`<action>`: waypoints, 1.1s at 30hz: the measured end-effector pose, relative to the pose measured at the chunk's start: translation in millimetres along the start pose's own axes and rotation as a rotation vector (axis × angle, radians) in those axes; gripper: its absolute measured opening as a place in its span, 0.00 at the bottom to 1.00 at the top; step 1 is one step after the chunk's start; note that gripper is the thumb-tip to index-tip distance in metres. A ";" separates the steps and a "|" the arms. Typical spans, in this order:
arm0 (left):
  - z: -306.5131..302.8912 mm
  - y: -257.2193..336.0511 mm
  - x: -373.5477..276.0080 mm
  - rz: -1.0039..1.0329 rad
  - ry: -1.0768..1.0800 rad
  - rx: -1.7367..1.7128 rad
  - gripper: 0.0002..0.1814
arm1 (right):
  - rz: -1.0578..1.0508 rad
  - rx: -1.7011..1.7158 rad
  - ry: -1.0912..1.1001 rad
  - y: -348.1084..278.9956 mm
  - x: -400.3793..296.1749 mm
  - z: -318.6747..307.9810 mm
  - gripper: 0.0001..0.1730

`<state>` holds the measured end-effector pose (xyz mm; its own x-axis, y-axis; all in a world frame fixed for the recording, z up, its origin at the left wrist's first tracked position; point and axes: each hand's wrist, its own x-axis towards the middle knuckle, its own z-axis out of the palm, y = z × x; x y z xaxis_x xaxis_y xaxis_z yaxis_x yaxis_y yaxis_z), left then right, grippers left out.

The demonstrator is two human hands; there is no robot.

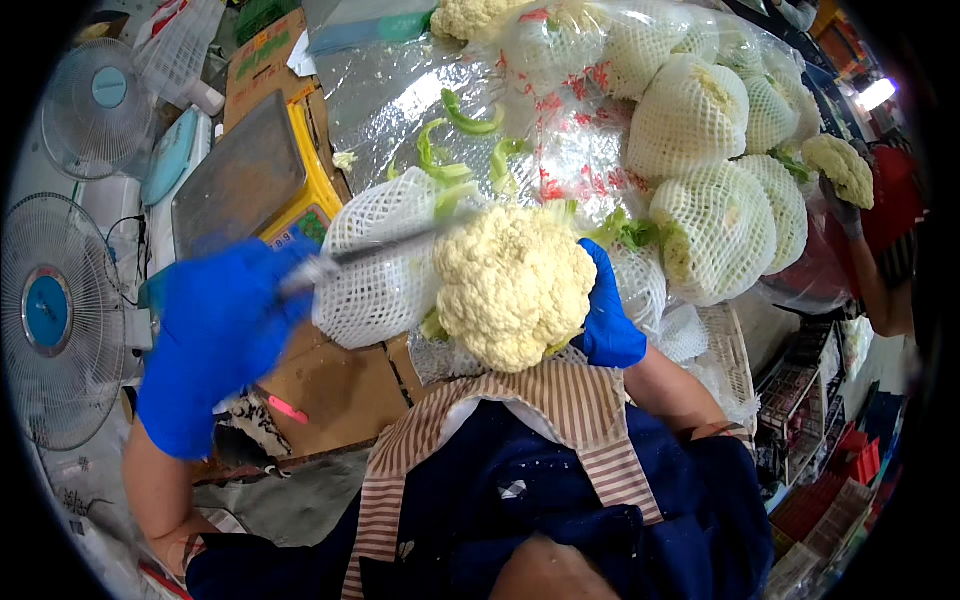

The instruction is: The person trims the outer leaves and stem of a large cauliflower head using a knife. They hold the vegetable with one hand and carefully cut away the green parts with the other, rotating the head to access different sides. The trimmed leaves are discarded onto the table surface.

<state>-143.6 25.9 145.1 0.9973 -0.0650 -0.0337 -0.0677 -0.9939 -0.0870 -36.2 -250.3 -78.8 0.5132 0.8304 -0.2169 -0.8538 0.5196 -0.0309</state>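
My left hand (217,345), in a blue glove and blurred, grips a knife (386,249) by its handle. The blade points right, its blurred tip at the upper left edge of a cauliflower head (517,289); whether they touch I cannot tell. In a matching glove, my right hand (611,319) holds that cauliflower from its right side, curd facing up; most of the fingers are hidden beneath it. A white foam net sleeve (375,259) lies just left of the cauliflower, under the blade. Trimmed green leaf stalks (442,172) are scattered beyond it on plastic film (375,142).
Several net-wrapped cauliflowers (690,120) crowd the far right. A yellow-framed weighing scale (240,180) stands left on cardboard (337,397). Two fans (52,315) are at the far left. A pink-handled tool (287,409) lies near my left wrist. At right, another person's gloved hand (844,202) holds a cauliflower (840,169).
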 end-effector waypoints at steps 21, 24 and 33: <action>28.4 -9.1 0.9 0.011 0.083 -0.093 0.18 | 0.046 0.004 0.013 -0.4 1.3 9.2 0.33; 26.6 -17.2 -11.8 0.132 0.066 -0.522 0.17 | 0.028 -0.005 0.047 2.6 2.6 14.1 0.34; 38.1 -18.7 -31.0 0.227 -0.186 -0.481 0.15 | 0.037 0.037 0.035 5.2 5.6 15.6 0.33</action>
<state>-174.3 49.9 109.8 0.9346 -0.3081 -0.1779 -0.2158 -0.8884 0.4051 -36.5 -239.8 -64.9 0.4774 0.8419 -0.2517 -0.8680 0.4963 0.0139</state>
